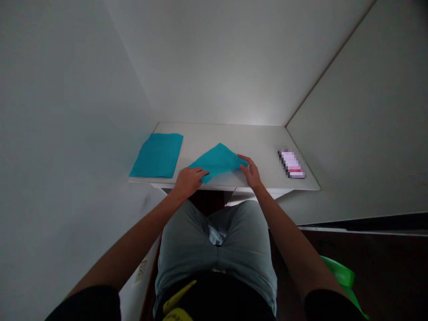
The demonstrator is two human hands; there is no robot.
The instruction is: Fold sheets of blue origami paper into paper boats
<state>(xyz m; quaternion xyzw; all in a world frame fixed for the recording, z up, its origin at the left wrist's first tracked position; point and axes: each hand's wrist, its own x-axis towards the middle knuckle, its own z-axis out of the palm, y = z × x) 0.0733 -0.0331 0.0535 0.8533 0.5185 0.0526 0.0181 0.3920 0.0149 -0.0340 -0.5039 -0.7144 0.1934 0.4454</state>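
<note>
A turquoise sheet of paper (217, 159) lies at the middle of the white shelf, slanted, with one corner pointing away from me and its near edge slightly lifted. My left hand (190, 181) grips its left near side, fingers closed and pointing right. At the right corner, my right hand (250, 173) pinches the sheet between thumb and fingers. A second turquoise sheet (158, 155) rests flat at the left end of the shelf, apart from both hands.
A phone with a blurred screen (292, 163) lies at the right end of the white shelf (261, 138). Walls enclose the shelf left, right and behind. A green plastic object (339, 271) stands on the dark floor at lower right. My legs are below the front edge.
</note>
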